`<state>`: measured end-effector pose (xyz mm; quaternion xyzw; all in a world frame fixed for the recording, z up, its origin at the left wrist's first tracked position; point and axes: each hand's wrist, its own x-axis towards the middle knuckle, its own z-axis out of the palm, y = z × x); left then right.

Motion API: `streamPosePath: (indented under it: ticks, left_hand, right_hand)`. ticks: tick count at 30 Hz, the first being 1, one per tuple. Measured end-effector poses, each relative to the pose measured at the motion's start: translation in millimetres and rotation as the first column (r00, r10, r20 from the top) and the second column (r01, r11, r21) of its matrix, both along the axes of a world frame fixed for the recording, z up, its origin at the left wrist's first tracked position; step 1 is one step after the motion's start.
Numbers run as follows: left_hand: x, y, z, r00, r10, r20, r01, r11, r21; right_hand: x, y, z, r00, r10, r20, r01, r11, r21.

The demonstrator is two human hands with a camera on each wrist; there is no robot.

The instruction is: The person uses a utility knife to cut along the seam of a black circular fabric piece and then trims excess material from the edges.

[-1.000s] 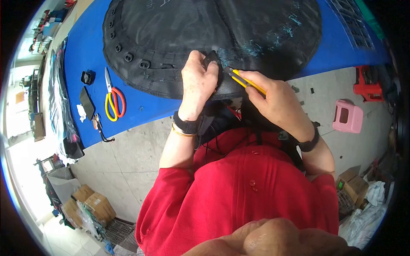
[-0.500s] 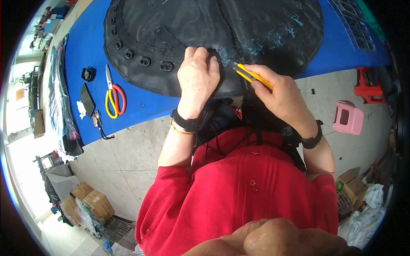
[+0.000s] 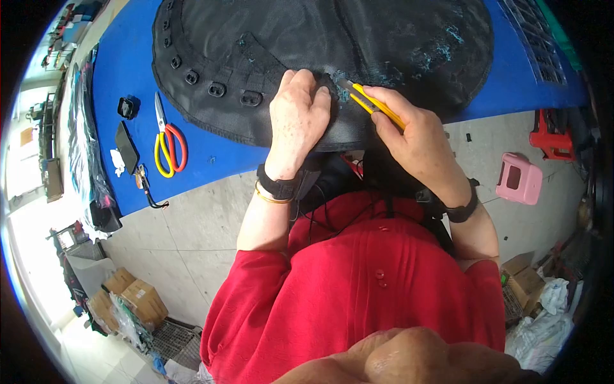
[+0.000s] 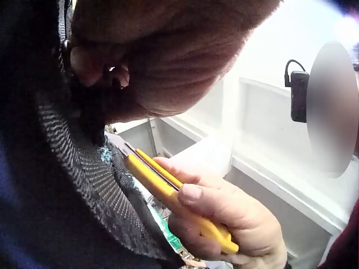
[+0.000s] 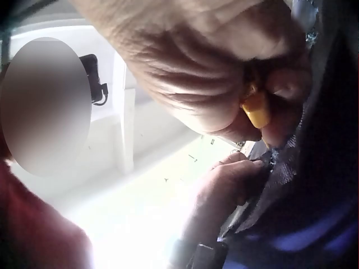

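A large round black mesh piece [image 3: 281, 32] hangs over the near table edge, with black plastic buckles [image 3: 251, 98] along its left rim and blue thread marks [image 3: 438, 54] at the right. My left hand [image 3: 299, 115] pinches the mesh near its front edge; in the right wrist view its thumb and fingers meet on dark fabric. A black strap [image 3: 261, 56] lies on the mesh beyond that hand. My right hand [image 3: 419, 141] grips a yellow utility knife [image 3: 384, 110]. The blade [image 4: 119, 143] points at the fabric by blue threads, close to the left fingers.
Scissors [image 3: 169, 148] with red and yellow handles lie on the blue table [image 3: 204, 157] at the left. Nearby are a flat black piece [image 3: 126, 146] and a small black buckle part [image 3: 128, 107]. A pink stool [image 3: 519, 180] and a red stool [image 3: 553, 137] stand at right.
My left hand has let a raised black piece go and settled lower on the mesh; the strap now lies beyond it. The knife drew back right, then returned left to the fabric.
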<state>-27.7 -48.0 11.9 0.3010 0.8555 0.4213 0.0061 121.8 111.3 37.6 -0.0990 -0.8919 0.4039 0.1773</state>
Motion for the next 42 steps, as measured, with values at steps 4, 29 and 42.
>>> streamPosePath:
  ticks: [4, 29, 42]
  left_hand:
    - [0, 0, 0, 1.000, 0.003, 0.010, -0.003, 1.000, -0.006]
    - [-10, -7, -11, 0.994, -0.020, 0.106, 0.013, 0.998, 0.064]
    - [-8, -8, -10, 0.997, -0.002, 0.076, -0.001, 0.999, 0.040]
  right_hand:
    - [0, -2, 5, 0.998, 0.004, 0.063, -0.006, 0.999, 0.039]
    - [20, 0, 16, 0.994, 0.054, 0.091, -0.054, 0.999, -0.001]
    - [2, -2, 10, 0.998, 0.008, 0.061, -0.010, 0.999, 0.031]
